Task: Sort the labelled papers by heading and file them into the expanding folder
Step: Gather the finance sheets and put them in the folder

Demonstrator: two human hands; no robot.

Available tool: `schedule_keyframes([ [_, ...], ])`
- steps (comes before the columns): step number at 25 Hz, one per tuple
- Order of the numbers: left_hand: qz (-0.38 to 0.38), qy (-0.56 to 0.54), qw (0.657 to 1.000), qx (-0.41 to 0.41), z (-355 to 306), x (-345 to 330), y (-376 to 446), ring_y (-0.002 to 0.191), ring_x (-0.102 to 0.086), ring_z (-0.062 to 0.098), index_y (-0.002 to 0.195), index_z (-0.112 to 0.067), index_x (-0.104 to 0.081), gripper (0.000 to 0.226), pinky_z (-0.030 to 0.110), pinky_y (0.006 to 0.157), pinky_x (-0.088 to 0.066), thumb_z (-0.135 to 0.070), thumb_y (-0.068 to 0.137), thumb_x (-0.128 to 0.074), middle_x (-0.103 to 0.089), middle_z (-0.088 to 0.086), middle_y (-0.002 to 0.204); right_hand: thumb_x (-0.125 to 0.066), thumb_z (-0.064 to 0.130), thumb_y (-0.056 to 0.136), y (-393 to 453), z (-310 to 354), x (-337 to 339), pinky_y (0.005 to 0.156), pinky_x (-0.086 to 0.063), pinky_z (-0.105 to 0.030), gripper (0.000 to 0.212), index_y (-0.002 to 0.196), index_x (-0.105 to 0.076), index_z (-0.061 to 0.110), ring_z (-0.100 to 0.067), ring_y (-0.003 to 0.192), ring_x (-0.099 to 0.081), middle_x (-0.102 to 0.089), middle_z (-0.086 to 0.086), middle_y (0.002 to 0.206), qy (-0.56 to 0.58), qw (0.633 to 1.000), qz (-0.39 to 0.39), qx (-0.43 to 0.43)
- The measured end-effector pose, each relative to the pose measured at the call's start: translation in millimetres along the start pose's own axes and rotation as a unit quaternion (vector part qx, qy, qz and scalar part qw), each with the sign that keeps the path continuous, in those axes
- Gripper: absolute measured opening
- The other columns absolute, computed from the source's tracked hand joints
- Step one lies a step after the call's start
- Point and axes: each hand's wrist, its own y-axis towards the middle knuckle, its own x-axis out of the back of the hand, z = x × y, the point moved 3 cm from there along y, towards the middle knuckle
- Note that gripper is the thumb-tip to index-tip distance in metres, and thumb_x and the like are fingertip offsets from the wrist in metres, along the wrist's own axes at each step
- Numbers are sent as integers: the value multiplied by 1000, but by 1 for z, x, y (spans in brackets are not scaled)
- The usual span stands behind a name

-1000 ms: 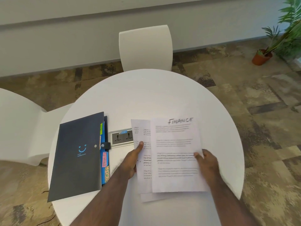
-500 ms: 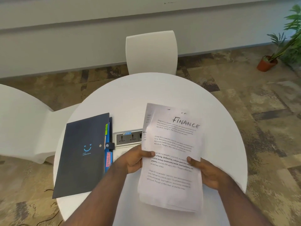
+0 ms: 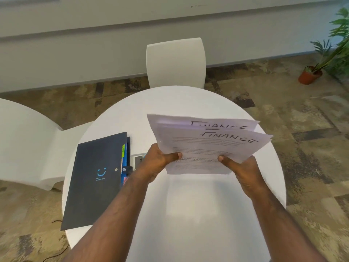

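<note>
Both hands lifted above the table (image 3: 188, 214), holding the stack of papers (image 3: 207, 148) by its near short edge; left hand (image 3: 158, 163) at the near-left corner, thumb pressed on top, other fingers hidden under the sheets; right hand (image 3: 243, 173) at the near-right corner, thumb on top too, the rest under the stack, so cannot tell how spread. Long axis of the papers pointing away from the body, far end tilted up; two headings "FINANCE" readable at the far edge, one sheet slid a little behind the other. Folder (image 3: 96, 178) flat on the table, closed, to the left of the papers and well apart; its long axis also away from the body; coloured tabs (image 3: 123, 150) along its right edge, facing the papers. Left hand clearly nearer to the folder; probably the one to open it, with the right keeping the stack.
</note>
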Motion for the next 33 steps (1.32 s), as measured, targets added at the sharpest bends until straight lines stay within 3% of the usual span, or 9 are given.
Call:
schedule_keyframes([
  [6, -54, 4, 998, 6, 28, -8, -4, 100, -72, 23, 100, -21, -76, 36, 38, 87, -58, -1, 71, -83, -77, 3, 106, -88, 18, 68, -4, -31, -10, 76, -59, -26, 32, 93, -73, 31, -13, 93, -73, -78, 13, 94, -56, 995, -57, -54],
  [10, -66, -2, 998, -5, 35, -17, -10, 96, -74, 19, 97, -26, -77, 33, 30, 80, -57, -12, 68, -84, -78, 2, 104, -87, 12, 71, -9, -34, -8, 84, -57, -36, 37, 96, -74, 35, -10, 92, -73, -78, 10, 98, -50, 995, -68, -54],
  [16, -60, 7, 996, -68, 19, -15, -14, 96, -73, 16, 98, -37, -76, 35, 29, 81, -59, -26, 66, -86, -78, -3, 103, -91, 21, 62, -9, -19, -5, 73, -57, -18, 47, 96, -71, 47, -3, 91, -71, -76, 15, 98, -30, 998, -60, 7],
  [22, -52, 4, 998, -19, 33, -14, -15, 97, -73, 15, 95, -33, -79, 28, 29, 84, -54, -19, 71, -82, -78, -2, 103, -85, 9, 71, -11, -35, 2, 87, -55, -36, 39, 103, -69, 25, -18, 101, -68, -74, -1, 105, -71, 996, -49, -32],
  [25, -46, -12, 999, -16, 30, -13, -15, 101, -72, 16, 101, -29, -77, 28, 27, 86, -55, -17, 76, -78, -77, -1, 107, -81, 5, 77, -8, -39, -3, 82, -54, -33, 38, 101, -65, 30, -8, 95, -66, -72, 9, 99, -102, 993, -47, -38],
  [28, -77, 20, 996, -35, 27, 15, -17, 109, -66, 12, 108, -28, -69, 41, 15, 82, -53, 1, 81, -61, -73, -8, 112, -80, 12, 78, -1, -35, -1, 75, -57, -32, 20, 83, -70, 29, -7, 79, -73, -76, 17, 77, -117, 990, -56, -61],
  [30, -245, 188, 951, -28, 29, 58, -25, 115, -60, 13, 108, -31, -66, 48, 11, 86, -47, 5, 78, -55, -66, -15, 114, -79, 13, 80, 1, -34, 3, 80, -58, -38, 13, 84, -73, 23, -18, 82, -75, -78, 9, 82, -118, 988, -54, -80],
  [32, -400, 373, 837, 22, 39, 105, -44, 108, -62, 22, 106, -26, -67, 36, 32, 88, -51, -6, 78, -59, -63, -6, 110, -77, 11, 82, 1, -36, 4, 86, -56, -42, 17, 97, -73, 18, -25, 90, -74, -77, -2, 95, -99, 989, -38, -102],
  [33, -417, 431, 797, 73, 50, 126, -51, 109, -61, 26, 109, -24, -64, 30, 41, 89, -52, -16, 80, -62, -62, 0, 114, -75, 9, 83, -1, -38, 3, 89, -55, -43, 22, 105, -73, 15, -26, 93, -73, -77, -5, 100, -90, 989, -29, -111],
])
